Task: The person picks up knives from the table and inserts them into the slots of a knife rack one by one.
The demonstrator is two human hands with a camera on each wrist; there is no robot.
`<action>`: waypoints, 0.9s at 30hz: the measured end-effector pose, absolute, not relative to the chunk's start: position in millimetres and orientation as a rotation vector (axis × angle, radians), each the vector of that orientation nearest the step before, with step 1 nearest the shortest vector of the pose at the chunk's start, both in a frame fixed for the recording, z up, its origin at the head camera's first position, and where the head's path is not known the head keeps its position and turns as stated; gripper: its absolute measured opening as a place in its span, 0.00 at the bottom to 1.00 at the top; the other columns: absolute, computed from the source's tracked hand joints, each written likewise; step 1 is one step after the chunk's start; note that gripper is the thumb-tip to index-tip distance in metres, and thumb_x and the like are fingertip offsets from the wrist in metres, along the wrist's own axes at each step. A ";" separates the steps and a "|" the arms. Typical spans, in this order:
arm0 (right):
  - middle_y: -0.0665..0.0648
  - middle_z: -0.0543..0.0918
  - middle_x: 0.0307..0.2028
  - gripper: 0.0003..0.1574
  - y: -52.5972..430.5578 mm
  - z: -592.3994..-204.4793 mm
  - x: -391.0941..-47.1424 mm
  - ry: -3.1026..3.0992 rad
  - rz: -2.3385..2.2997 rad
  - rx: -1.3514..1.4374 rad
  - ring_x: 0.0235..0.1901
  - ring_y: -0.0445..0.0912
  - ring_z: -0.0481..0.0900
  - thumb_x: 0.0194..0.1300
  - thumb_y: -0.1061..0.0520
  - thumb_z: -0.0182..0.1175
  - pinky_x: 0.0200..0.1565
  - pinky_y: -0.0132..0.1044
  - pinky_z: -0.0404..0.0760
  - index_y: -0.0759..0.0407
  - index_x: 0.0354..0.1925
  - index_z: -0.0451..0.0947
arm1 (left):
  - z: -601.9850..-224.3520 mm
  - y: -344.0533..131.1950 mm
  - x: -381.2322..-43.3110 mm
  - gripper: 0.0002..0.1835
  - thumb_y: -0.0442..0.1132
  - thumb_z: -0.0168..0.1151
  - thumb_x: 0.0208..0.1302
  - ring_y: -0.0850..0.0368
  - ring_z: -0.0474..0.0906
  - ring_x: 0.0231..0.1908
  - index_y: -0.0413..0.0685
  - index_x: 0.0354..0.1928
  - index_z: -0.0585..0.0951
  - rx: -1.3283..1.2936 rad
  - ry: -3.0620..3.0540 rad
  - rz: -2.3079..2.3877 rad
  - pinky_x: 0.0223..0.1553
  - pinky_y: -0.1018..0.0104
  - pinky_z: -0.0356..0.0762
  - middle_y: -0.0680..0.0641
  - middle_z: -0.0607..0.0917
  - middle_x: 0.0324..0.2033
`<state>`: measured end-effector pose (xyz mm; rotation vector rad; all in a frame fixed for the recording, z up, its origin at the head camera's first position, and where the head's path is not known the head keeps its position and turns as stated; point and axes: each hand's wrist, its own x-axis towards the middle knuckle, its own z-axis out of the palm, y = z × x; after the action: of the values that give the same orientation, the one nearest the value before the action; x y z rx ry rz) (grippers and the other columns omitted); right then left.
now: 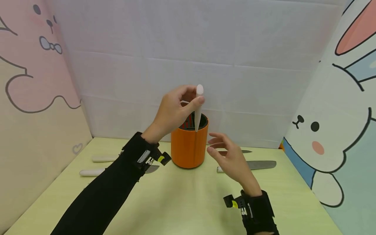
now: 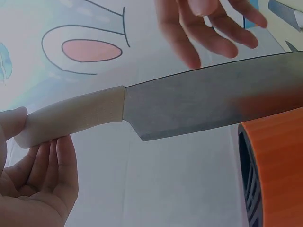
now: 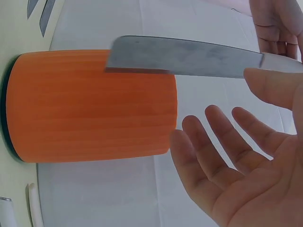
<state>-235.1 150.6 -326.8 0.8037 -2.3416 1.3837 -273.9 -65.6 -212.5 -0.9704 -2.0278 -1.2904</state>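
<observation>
Pale handle [image 1: 199, 90] pinched: the left hand [image 1: 174, 107] had the knife [image 2: 180, 99], blade down, before the orange block [image 1: 185, 148]; right of it hovered the right hand [image 1: 230, 160], fingers relaxed, empty!

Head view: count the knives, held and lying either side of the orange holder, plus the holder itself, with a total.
Held knife, in the left hand: 1
Left-side knives: 2
Right-side knives: 2
Orange holder: 1
Total: 6
</observation>
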 end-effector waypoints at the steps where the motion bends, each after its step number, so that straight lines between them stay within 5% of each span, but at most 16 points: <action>1: 0.49 0.78 0.47 0.26 150.9 -327.2 -235.4 -2.344 1.379 0.800 0.47 0.44 0.76 0.69 0.50 0.59 0.47 0.44 0.80 0.42 0.62 0.67 | -207.5 -65.6 -272.9 0.14 0.48 0.60 0.67 0.67 0.77 0.38 0.50 0.49 0.78 -0.965 -2.030 -1.292 0.41 0.65 0.80 0.58 0.81 0.37; 9: 0.48 0.78 0.47 0.26 153.2 -329.8 -235.7 -2.356 1.350 0.778 0.46 0.43 0.76 0.68 0.51 0.60 0.46 0.43 0.80 0.43 0.62 0.67 | -160.3 -62.7 -243.1 0.12 0.39 0.59 0.68 0.59 0.78 0.37 0.41 0.49 0.78 -0.917 -2.078 -1.281 0.40 0.67 0.76 0.47 0.83 0.38; 27: 0.47 0.78 0.46 0.25 151.7 -331.5 -236.5 -2.350 1.347 0.786 0.46 0.43 0.77 0.68 0.51 0.60 0.46 0.42 0.80 0.43 0.62 0.68 | -117.2 -67.0 -251.0 0.14 0.40 0.60 0.68 0.59 0.78 0.39 0.40 0.51 0.77 -0.857 -2.072 -1.299 0.42 0.67 0.76 0.47 0.81 0.40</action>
<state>-236.5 151.7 -331.5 0.7863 -2.3501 1.3466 -251.0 -67.0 -117.2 -0.8571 -2.0722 -1.2991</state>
